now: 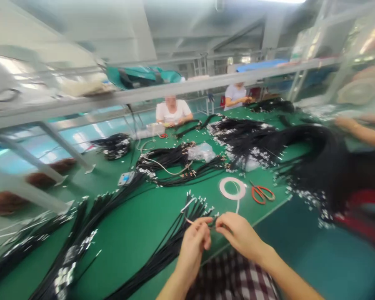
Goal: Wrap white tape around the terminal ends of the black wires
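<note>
Fingers [204, 232] of left hand [192, 250] and right hand [240, 233] pinch narrow on thin black wire [213, 225] at 12 o'clock, w/ long black cable bundle [171, 250] touching below; wire's end blurred, mostly hidden by fingertips. Orange-handled steel scissors [261, 193] approx 1 o'clock.

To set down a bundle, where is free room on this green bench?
Green mat shows between the left cable bundle and the bundle nearest you, and below the orange scissors. The far right, around the big cable heap, is crowded.
</note>
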`<action>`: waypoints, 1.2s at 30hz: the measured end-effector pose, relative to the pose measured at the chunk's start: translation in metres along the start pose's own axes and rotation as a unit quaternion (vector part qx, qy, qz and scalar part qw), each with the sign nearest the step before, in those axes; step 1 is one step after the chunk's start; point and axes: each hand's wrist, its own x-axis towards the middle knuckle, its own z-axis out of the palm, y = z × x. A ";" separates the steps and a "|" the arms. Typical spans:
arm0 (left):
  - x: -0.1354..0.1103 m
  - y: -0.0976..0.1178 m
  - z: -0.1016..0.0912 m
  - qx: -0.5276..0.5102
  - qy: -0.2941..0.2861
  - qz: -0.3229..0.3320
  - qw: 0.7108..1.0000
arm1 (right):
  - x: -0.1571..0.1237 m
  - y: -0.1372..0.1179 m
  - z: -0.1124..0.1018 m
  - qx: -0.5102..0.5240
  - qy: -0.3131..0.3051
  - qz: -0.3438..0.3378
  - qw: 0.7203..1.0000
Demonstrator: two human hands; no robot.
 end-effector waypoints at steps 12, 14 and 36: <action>-0.029 0.027 -0.007 0.115 0.037 0.037 0.992 | -0.014 0.145 -0.076 -0.121 0.241 0.287 0.919; -0.032 0.032 -0.003 0.163 0.018 0.061 0.985 | -0.007 0.148 -0.080 -0.120 0.257 0.288 0.915; -0.074 0.030 0.005 0.308 -0.149 0.102 0.934 | -0.002 -0.091 -0.026 0.355 -0.089 0.157 0.917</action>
